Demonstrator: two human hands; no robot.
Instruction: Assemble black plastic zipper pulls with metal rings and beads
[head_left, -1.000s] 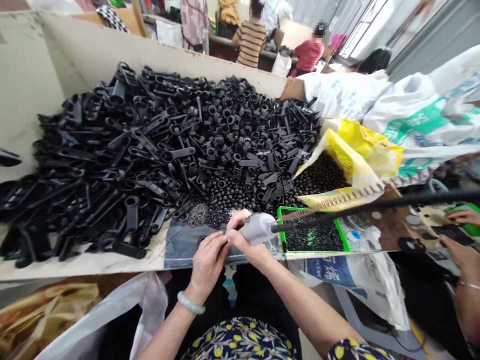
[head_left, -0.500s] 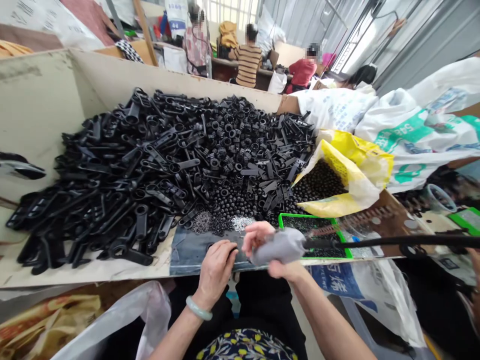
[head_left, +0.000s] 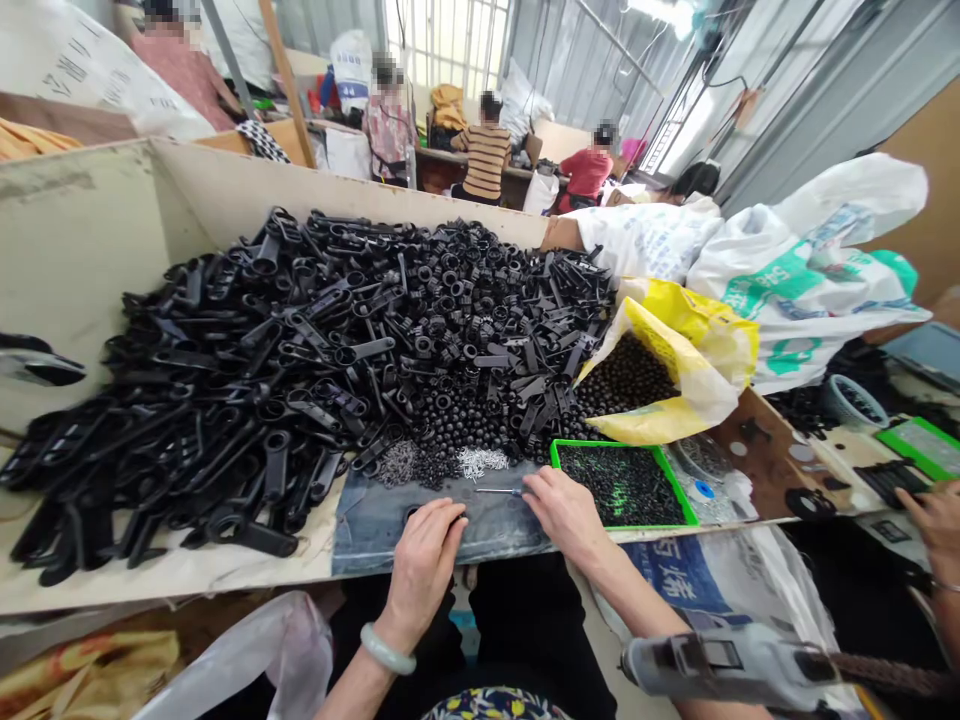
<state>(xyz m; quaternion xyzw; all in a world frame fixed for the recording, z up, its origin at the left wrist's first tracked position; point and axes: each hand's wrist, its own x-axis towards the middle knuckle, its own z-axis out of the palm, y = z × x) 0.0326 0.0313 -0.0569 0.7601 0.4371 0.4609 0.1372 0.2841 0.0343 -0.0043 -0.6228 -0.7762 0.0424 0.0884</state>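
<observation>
My left hand (head_left: 426, 560), a pale bracelet at its wrist, is closed over the blue-grey cloth (head_left: 487, 540) at the table's front. A bit of a small black plastic part (head_left: 459, 516) shows at its fingertips; the rest is hidden. To the right, my right hand (head_left: 568, 515) is closed around a thin screwdriver (head_left: 495, 490), its metal shaft pointing left, away from the left hand. A grey power screwdriver (head_left: 720, 665) hangs on its cord over my right forearm. Just beyond the fingers lie silver pins (head_left: 481, 462), small springs (head_left: 397, 463) and black balls (head_left: 469, 420).
Black plastic levers (head_left: 277, 450) and rings (head_left: 450, 300) are heaped across the bench. A green tray (head_left: 679, 485) of tiny black parts sits right of my hand, beneath a yellow bag (head_left: 720, 340) of black balls. A co-worker's hand (head_left: 937, 525) is at the right edge.
The power screwdriver has left my right hand and swung down to the lower right. My right hand has closed on the thin screwdriver. The left hand stays almost in place.
</observation>
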